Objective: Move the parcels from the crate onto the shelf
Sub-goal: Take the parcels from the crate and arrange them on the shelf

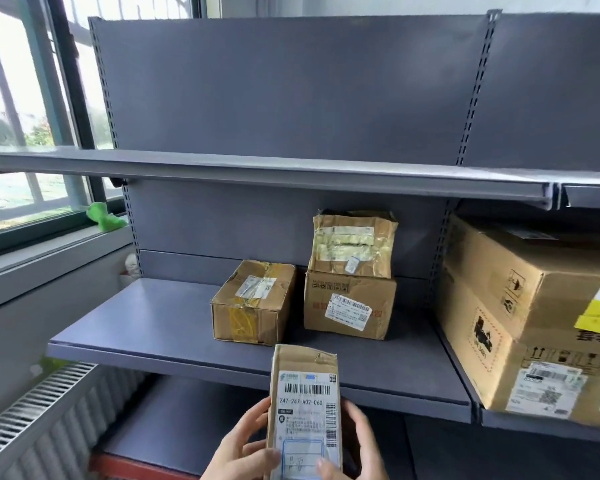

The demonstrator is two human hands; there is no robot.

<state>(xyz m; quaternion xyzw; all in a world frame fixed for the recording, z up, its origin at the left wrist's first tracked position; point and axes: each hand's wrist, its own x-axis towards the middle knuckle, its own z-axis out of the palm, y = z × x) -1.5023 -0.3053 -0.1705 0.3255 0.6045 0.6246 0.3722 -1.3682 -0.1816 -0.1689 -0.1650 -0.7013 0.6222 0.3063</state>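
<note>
A narrow cardboard parcel (305, 407) with a white barcode label stands upright in front of the middle shelf (146, 327). My left hand (246, 445) grips its left side and my right hand (355, 445) grips its right side, thumb on the label. On the shelf sit a taped brown parcel (253, 301) and, to its right, a box (349, 306) with a crumpled parcel (352, 244) stacked on it. The crate is out of view.
A large cardboard box (530, 317) fills the neighbouring shelf bay at right. The upper shelf (257, 171) overhangs the parcels. A window, a green toy (104, 216) on the sill and a radiator (35, 410) stand at left. A lower shelf (174, 424) shows beneath.
</note>
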